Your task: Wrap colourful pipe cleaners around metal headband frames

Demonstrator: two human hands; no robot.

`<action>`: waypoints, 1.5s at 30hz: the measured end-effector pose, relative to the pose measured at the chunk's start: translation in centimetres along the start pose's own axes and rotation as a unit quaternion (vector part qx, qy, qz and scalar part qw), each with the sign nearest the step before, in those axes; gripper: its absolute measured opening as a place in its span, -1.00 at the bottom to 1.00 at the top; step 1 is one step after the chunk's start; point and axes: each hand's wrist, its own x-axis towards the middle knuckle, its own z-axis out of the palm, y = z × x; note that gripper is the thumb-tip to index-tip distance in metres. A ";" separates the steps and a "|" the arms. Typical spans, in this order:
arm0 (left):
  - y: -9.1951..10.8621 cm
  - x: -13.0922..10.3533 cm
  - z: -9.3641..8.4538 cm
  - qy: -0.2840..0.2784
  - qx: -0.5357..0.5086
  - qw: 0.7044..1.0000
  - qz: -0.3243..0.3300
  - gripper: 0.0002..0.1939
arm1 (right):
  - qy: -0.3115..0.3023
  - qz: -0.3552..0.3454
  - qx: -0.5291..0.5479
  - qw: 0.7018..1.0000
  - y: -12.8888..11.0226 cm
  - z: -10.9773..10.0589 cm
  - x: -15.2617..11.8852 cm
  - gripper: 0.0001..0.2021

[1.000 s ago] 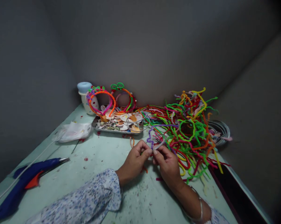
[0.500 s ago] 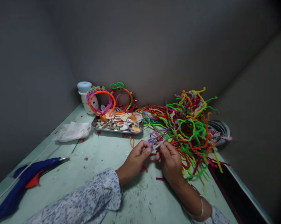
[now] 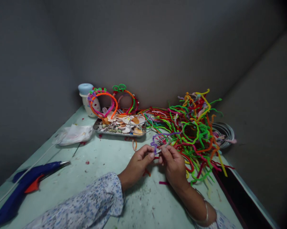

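Both hands meet over the middle of the pale green table (image 3: 105, 159). Pinched between the fingers of my left hand (image 3: 140, 163) is one end of a purple pipe cleaner (image 3: 154, 141), bent into small curls. My right hand (image 3: 174, 162) closes its thumb and fingers on a thin whitish strip (image 3: 166, 144) beside the purple piece. The fingertips of both hands are close together, and they partly hide how the two pieces meet. Just beyond and to the right lies a tangled heap of coloured pipe cleaners (image 3: 198, 133).
A metal tray (image 3: 119, 134) of shells carries finished-looking headbands (image 3: 104, 94). Left of it are a lidded jar (image 3: 86, 95) and a plastic packet (image 3: 76, 135). A blue glue gun (image 3: 26, 181) with a cord lies at left. Coiled wire (image 3: 225, 132) sits at right.
The whitish strip has turned and less of it shows between my hands. The purple pipe cleaner's free end has shifted slightly right and down. Both hands stay in nearly the same place.
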 end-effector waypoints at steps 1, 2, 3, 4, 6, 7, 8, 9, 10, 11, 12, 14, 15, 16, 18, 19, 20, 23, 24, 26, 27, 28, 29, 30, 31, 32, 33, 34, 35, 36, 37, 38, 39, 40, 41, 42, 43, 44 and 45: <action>0.0 0.0 0.0 0.002 0.003 1.000 0.003 -0.75 | -0.001 0.001 -0.001 1.000 0.0 0.0 0.0 -0.70; 0.1 0.0 0.0 0.006 0.010 1.000 0.006 -0.76 | -0.002 0.000 -0.003 1.000 -0.1 0.0 0.0 -0.70; 0.0 0.0 0.0 0.011 0.018 1.000 0.009 -0.77 | -0.003 -0.001 -0.006 1.000 -0.1 0.0 0.0 -0.70; -0.1 -0.1 -0.1 0.016 0.026 0.999 0.012 -0.78 | -0.003 -0.002 -0.010 1.000 0.0 0.0 0.0 -0.70; -0.3 -0.1 -0.2 0.023 0.032 0.999 0.014 -0.80 | -0.004 -0.005 -0.016 1.000 0.0 0.0 0.0 -0.70; -0.4 -0.1 -0.3 0.025 0.033 0.999 0.014 -0.81 | -0.005 -0.006 -0.017 1.000 0.1 0.0 -0.1 -0.70; -0.5 -0.1 -0.3 0.027 0.034 0.999 0.014 -0.81 | -0.006 -0.007 -0.016 1.000 0.1 0.0 -0.1 -0.70; -0.5 -0.1 -0.3 0.028 0.035 0.999 0.014 -0.81 | -0.006 -0.008 -0.015 1.000 0.1 0.0 -0.1 -0.70; -0.5 -0.1 -0.3 0.028 0.037 0.999 0.014 -0.81 | -0.006 -0.009 -0.014 1.000 0.2 0.0 -0.1 -0.70; -0.4 -0.1 -0.2 0.028 0.038 0.999 0.012 -0.81 | -0.006 -0.009 -0.013 1.000 0.2 0.0 -0.1 -0.70; -0.4 -0.1 -0.2 0.029 0.038 0.999 0.010 -0.81 | -0.006 -0.008 -0.013 1.000 0.2 0.0 -0.1 -0.69; -0.2 0.0 -0.1 0.032 0.037 0.999 0.007 -0.80 | -0.007 -0.007 -0.013 1.000 0.2 0.0 -0.1 -0.69; -0.2 0.0 -0.1 0.034 0.035 0.999 0.005 -0.80 | -0.008 -0.006 -0.013 1.000 0.1 0.0 -0.1 -0.69; -0.3 0.0 -0.1 0.035 0.033 0.999 0.004 -0.80 | -0.009 -0.006 -0.013 1.000 0.2 0.1 -0.1 -0.69; -0.5 0.0 -0.2 0.035 0.030 0.999 0.000 -0.79 | -0.012 -0.005 -0.012 1.000 0.2 0.1 -0.1 -0.69; -0.6 0.0 -0.3 0.035 0.029 0.999 -0.001 -0.79 | -0.014 -0.006 -0.013 1.000 0.2 0.1 -0.1 -0.68; -0.8 0.0 -0.4 0.034 0.030 0.999 -0.002 -0.79 | -0.014 -0.006 -0.014 1.000 0.2 0.1 -0.1 -0.68; -1.2 0.0 -0.6 0.030 0.042 0.999 0.003 -0.81 | -0.014 -0.007 -0.019 1.000 0.2 0.1 0.0 -0.67; -1.2 0.0 -0.6 0.030 0.045 0.999 0.005 -0.82 | -0.015 -0.007 -0.019 1.000 0.2 0.1 0.0 -0.67; -1.1 0.0 -0.5 0.030 0.048 0.998 0.008 -0.82 | -0.014 -0.006 -0.018 1.000 0.1 0.1 -0.1 -0.67; -1.0 0.0 -0.4 0.030 0.047 0.998 0.010 -0.83 | -0.013 -0.004 -0.017 1.000 0.1 0.2 0.0 -0.67; -0.8 0.0 -0.3 0.031 0.045 0.998 0.012 -0.83 | -0.012 -0.001 -0.015 1.000 0.1 0.2 0.0 -0.67; -0.6 0.0 -0.2 0.031 0.043 0.998 0.015 -0.82 | -0.010 0.003 -0.013 1.000 0.1 0.2 0.0 -0.67; -0.5 0.0 -0.1 0.031 0.042 0.998 0.016 -0.81 | -0.008 0.007 -0.011 1.000 0.1 0.2 0.0 -0.67; -0.4 0.0 0.0 0.034 0.041 0.998 0.017 -0.80 | -0.006 0.011 -0.010 1.000 0.1 0.2 0.1 -0.66; -0.3 0.0 0.1 0.039 0.041 0.998 0.017 -0.79 | -0.005 0.012 -0.010 1.000 0.1 0.2 0.1 -0.66; -0.3 0.0 0.1 0.046 0.039 0.998 0.016 -0.78 | -0.005 0.012 -0.010 1.000 0.2 0.2 0.1 -0.66; -0.3 0.0 0.1 0.053 0.038 0.998 0.014 -0.78 | -0.007 0.011 -0.012 1.000 0.2 0.2 0.2 -0.65; -0.3 0.0 0.1 0.060 0.038 0.997 0.012 -0.78 | -0.007 0.009 -0.013 1.000 0.2 0.2 0.2 -0.65; -0.3 0.1 0.1 0.067 0.039 0.997 0.010 -0.78 | -0.009 0.008 -0.015 1.000 0.2 0.2 0.2 -0.65; -0.4 0.1 0.1 0.073 0.042 0.996 0.009 -0.78 | -0.010 0.008 -0.016 1.000 0.2 0.2 0.2 -0.65; -0.4 0.0 0.0 0.079 0.047 0.996 0.010 -0.78 | -0.010 0.008 -0.018 1.000 0.2 0.2 0.2 -0.65; -0.5 0.0 0.0 0.084 0.052 0.995 0.010 -0.79 | -0.011 0.008 -0.019 1.000 0.2 0.2 0.2 -0.65; -0.5 0.0 0.0 0.089 0.058 0.994 0.011 -0.80 | -0.012 0.008 -0.020 1.000 0.2 0.2 0.2 -0.65; -0.5 0.0 -0.1 0.092 0.063 0.994 0.010 -0.81 | -0.013 0.009 -0.021 1.000 0.2 0.2 0.1 -0.65; -0.5 0.0 -0.1 0.094 0.067 0.993 0.009 -0.82 | -0.014 0.010 -0.022 1.000 0.2 0.2 0.1 -0.65; -0.5 0.0 -0.1 0.096 0.070 0.993 0.008 -0.83 | -0.014 0.010 -0.022 1.000 0.2 0.2 0.1 -0.65; -0.4 0.0 -0.1 0.096 0.071 0.993 0.008 -0.84 | -0.015 0.011 -0.023 1.000 0.2 0.2 0.1 -0.65; -0.4 0.0 -0.1 0.096 0.074 0.993 0.008 -0.84 | -0.015 0.010 -0.024 1.000 0.2 0.2 0.1 -0.65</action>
